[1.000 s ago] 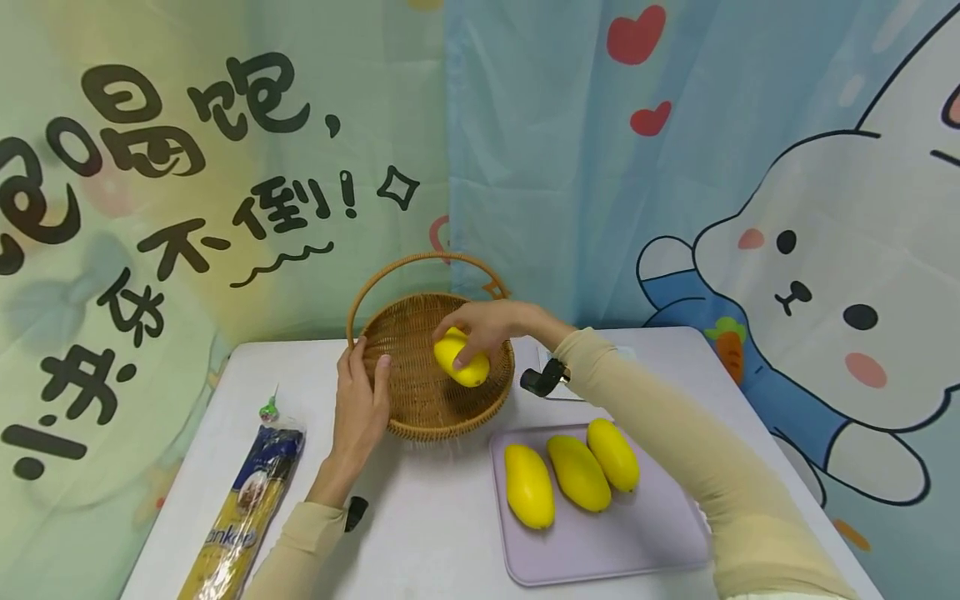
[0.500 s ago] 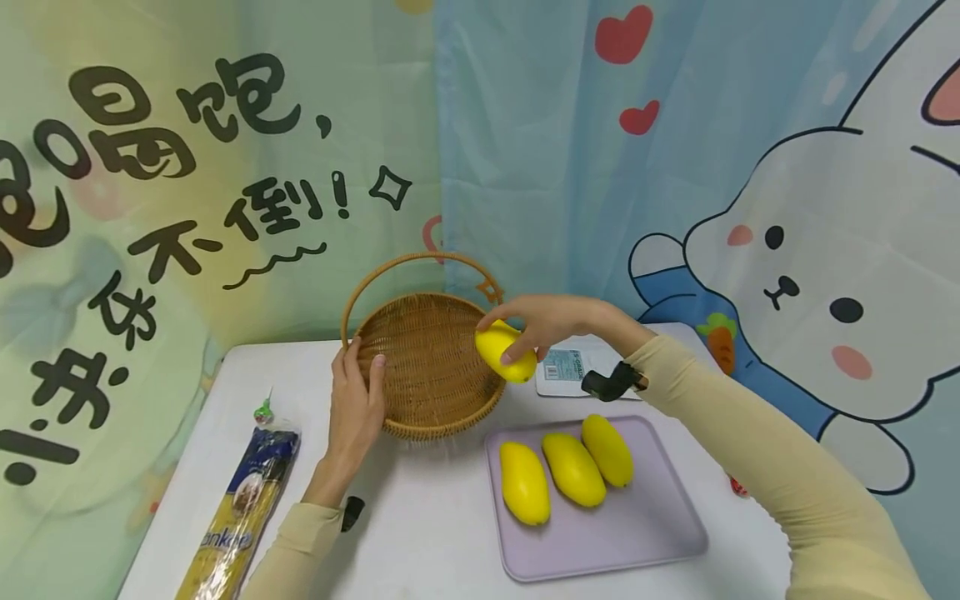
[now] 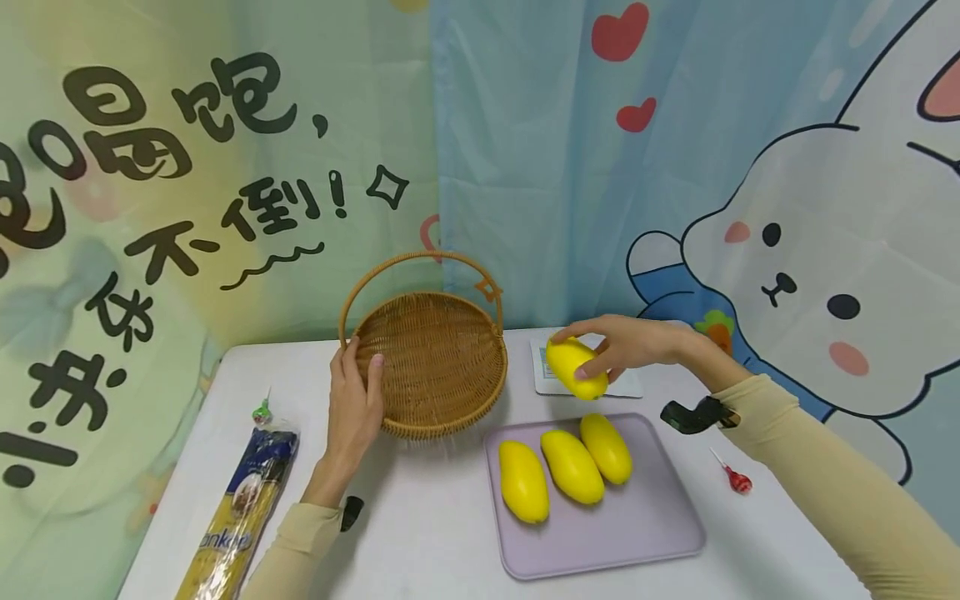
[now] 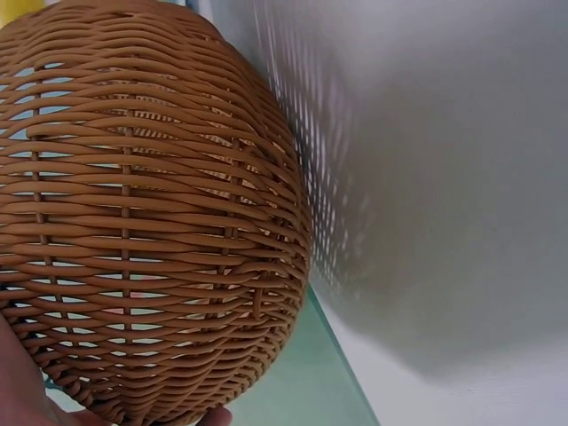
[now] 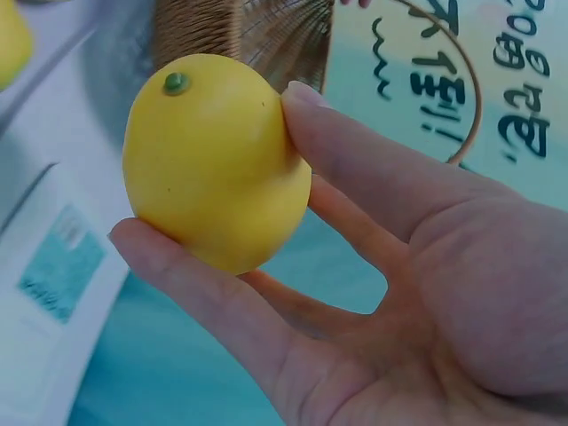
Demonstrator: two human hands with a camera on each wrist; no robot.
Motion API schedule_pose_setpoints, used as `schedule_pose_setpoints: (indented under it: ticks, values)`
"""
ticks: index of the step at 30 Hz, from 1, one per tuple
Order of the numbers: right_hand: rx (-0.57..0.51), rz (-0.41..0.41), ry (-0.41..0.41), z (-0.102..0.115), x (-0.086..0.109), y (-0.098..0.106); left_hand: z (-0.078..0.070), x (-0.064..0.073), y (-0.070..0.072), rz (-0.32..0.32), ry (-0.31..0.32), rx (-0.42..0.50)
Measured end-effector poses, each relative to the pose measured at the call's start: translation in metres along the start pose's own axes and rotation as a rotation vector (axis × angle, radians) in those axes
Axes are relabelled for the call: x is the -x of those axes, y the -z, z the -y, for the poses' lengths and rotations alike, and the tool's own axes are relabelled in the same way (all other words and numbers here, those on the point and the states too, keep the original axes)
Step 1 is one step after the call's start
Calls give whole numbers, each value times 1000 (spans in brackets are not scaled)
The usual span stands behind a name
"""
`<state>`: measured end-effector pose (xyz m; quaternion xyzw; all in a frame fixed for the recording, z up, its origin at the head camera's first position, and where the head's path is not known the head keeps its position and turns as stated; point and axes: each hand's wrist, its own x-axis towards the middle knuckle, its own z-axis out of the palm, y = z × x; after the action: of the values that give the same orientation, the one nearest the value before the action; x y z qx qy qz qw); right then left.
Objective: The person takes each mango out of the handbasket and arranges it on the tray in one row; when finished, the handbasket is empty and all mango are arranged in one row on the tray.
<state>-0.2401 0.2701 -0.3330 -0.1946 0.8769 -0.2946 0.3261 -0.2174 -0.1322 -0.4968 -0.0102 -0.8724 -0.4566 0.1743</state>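
Observation:
A yellow mango [image 3: 576,367] is pinched between the thumb and fingers of my right hand [image 3: 630,343], in the air above the far right of the table. Its green stem end [image 5: 176,83] faces the right wrist camera. My left hand [image 3: 356,408] holds the left rim of the wicker basket [image 3: 431,367], which has a tall arched handle and shows no fruit inside. Up close, the basket's woven side [image 4: 151,204] fills much of the left wrist view. Several more mangoes, such as the leftmost mango [image 3: 523,482], lie on the lilac tray [image 3: 645,542].
At the left lies a bag of noodles [image 3: 243,508] with a green lollipop [image 3: 262,412] at its top. A red lollipop [image 3: 738,481] sits right of the tray. Below the held mango is a white flat box with a label [image 3: 622,385]. A printed curtain [image 3: 517,167] hangs behind the table.
My right hand has lifted the mango out of the basket and carried it right, past the rim. My left hand has stayed on the basket, and the red lollipop has come into view.

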Motion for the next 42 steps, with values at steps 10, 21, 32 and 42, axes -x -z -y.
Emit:
schedule_pose_setpoints:
  ticks: [10, 21, 32, 42]
  values:
    - [-39, -92, -33, -60, 38, -16, 1, 2, -1, 4, 7, -8]
    - [-166, -109, -86, -124, 53, -47, 1, 3, -2, 4, 15, -12]
    - [-266, -138, -141, -159, 53, -76, 0, 2, -1, 2, 11, -22]
    - [-294, -178, -135, -165, 50, -91, 0, -1, -1, -9, 8, -26]
